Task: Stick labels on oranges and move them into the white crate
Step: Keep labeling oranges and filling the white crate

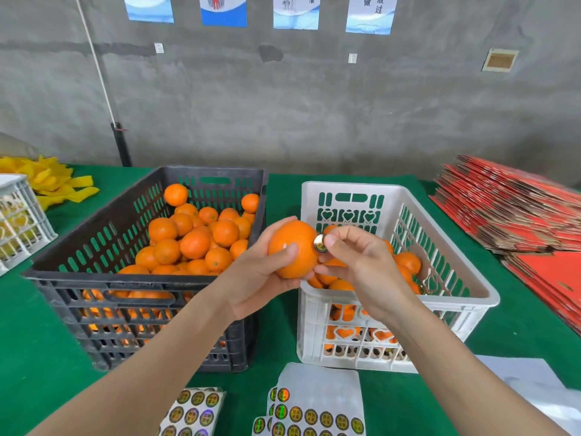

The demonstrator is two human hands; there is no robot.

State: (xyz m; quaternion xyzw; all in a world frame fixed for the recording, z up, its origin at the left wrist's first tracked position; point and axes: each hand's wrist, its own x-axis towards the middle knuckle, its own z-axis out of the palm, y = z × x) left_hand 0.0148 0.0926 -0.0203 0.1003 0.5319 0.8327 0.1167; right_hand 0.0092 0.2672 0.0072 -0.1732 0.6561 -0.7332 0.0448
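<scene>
My left hand [261,275] grips an orange [294,248] between the two crates, above the table. My right hand [358,262] pinches a round shiny label [320,243] and holds it against the orange's right side. The black crate [94,278] on the left holds many unlabelled oranges [195,243]. The white crate [465,278] on the right has several oranges [407,262] in it, partly hidden by my right hand. Sheets of round labels [314,418] lie on the green table at the near edge.
A second label sheet [193,412] lies near my left forearm. Red flattened cartons [518,209] are stacked at the right. A white basket [19,221] and yellow foam nets [50,180] sit at the far left. A grey wall stands behind the table.
</scene>
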